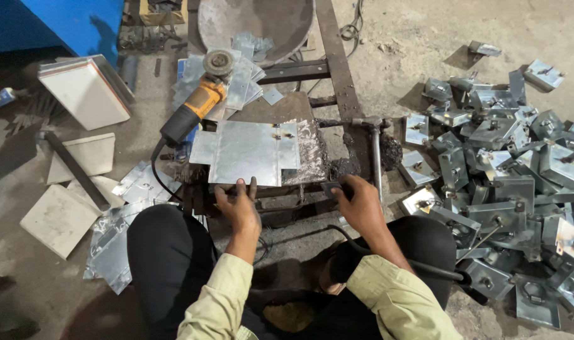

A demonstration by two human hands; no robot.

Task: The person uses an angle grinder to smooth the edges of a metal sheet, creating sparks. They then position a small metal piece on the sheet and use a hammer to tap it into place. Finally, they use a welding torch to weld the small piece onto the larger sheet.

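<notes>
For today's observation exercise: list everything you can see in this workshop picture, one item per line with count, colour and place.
flat metal sheet: one, silver, on the work stand, centre
angle grinder: one, orange and black, upper left of the sheet
folded metal brackets: a large pile, grey, right
tiles: several, off-white, floor at left
hammer: one, grey, right of the stand
metal bowl: one, grey, top
left hand: fingers on the sheet's near edge
right hand: closed around a dark handle

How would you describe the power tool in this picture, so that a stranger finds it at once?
Start at the small metal work stand in front of the person. Upper left of the cut sheet held by the left hand lies the angle grinder. It alone has an orange body, black handle and round disc.
</notes>
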